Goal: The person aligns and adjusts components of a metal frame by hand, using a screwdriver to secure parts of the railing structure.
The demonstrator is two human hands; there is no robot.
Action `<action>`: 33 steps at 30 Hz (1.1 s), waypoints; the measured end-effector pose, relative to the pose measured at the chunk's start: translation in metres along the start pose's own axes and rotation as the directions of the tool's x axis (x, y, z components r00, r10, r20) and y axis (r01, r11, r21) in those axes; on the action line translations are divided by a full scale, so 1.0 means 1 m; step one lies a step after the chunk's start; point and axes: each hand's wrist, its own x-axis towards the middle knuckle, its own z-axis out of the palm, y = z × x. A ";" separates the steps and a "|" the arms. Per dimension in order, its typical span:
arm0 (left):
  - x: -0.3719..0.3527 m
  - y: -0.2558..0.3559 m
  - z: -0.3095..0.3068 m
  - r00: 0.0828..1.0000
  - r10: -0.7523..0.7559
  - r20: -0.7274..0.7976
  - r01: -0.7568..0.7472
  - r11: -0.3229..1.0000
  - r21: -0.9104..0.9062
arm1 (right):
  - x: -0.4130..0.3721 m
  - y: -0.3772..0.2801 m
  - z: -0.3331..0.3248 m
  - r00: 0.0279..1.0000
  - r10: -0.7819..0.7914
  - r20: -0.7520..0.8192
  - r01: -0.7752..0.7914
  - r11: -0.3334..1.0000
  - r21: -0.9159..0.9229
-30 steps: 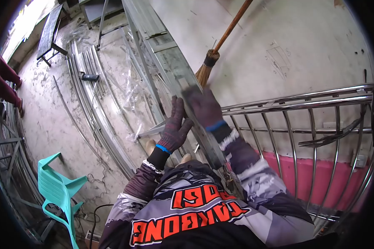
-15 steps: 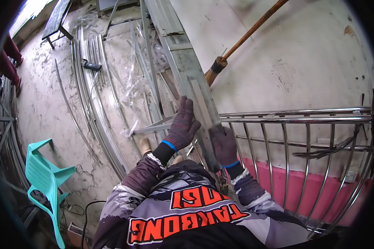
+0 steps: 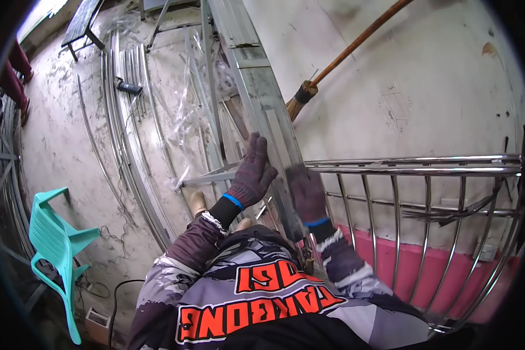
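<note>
A long grey metal bench [image 3: 256,87] runs from the top centre down towards my body. My left hand [image 3: 254,172], in a dark knitted glove with a blue band, has its fingers stretched out over the bench's left edge, holding nothing. On the right edge is my right hand [image 3: 308,192], gloved the same way; it is blurred by motion, its fingers look extended, and nothing shows in it. A pale flat strip [image 3: 278,137] lies along the bench top just beyond my hands.
Shiny metal railing [image 3: 414,169] stands at the right. A broom [image 3: 303,96] leans by the wall. Metal tubes [image 3: 114,111], plastic wrap and a black power tool [image 3: 128,87] lie on the floor. A green chair [image 3: 58,233] is at the left; another person's legs [image 3: 11,76] show upper left.
Both hands have shifted slightly left in the view, still over the bench. The camera view has moved a little; the chair appears further left and lower bench parts have shifted.
</note>
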 end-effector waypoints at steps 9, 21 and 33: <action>0.000 0.000 0.004 1.000 -0.004 0.008 0.004 1.000 0.004 | 0.139 -0.008 0.036 1.000 -0.007 0.025 0.008 0.998 -0.056; -0.002 0.003 -0.003 1.000 0.024 0.020 -0.025 0.997 0.076 | -0.038 0.002 -0.014 0.996 -0.086 -0.012 0.086 0.996 -0.012; -0.003 0.001 -0.003 1.000 0.026 0.011 -0.027 0.998 0.057 | 0.135 -0.014 0.033 0.998 -0.060 -0.007 0.060 0.997 0.054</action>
